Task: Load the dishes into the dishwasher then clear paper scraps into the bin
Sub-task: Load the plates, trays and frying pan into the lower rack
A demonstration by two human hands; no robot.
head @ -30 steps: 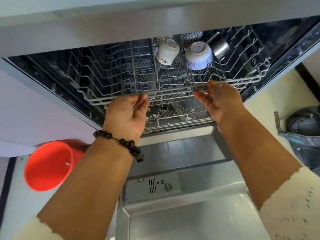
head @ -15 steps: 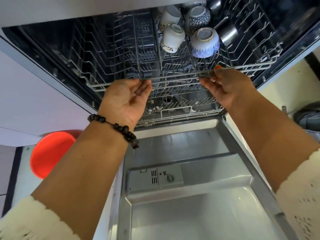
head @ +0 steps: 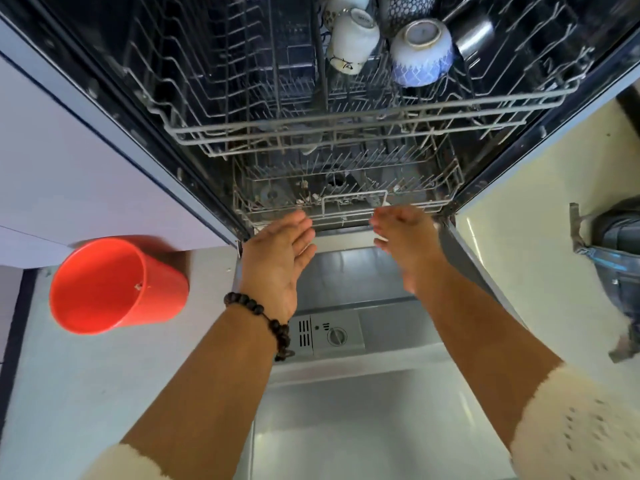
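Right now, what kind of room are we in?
Most likely a home kitchen. An open dishwasher sits under a counter, cups and a bowl sit upside down in its upper rack, and a red bin stands on the floor beside it.

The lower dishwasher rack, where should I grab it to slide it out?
Probably grip the raised wire handle loop at the front middle of the lower rack, coming from the front above the open door. It stands proud, midway between the left hand and right hand.
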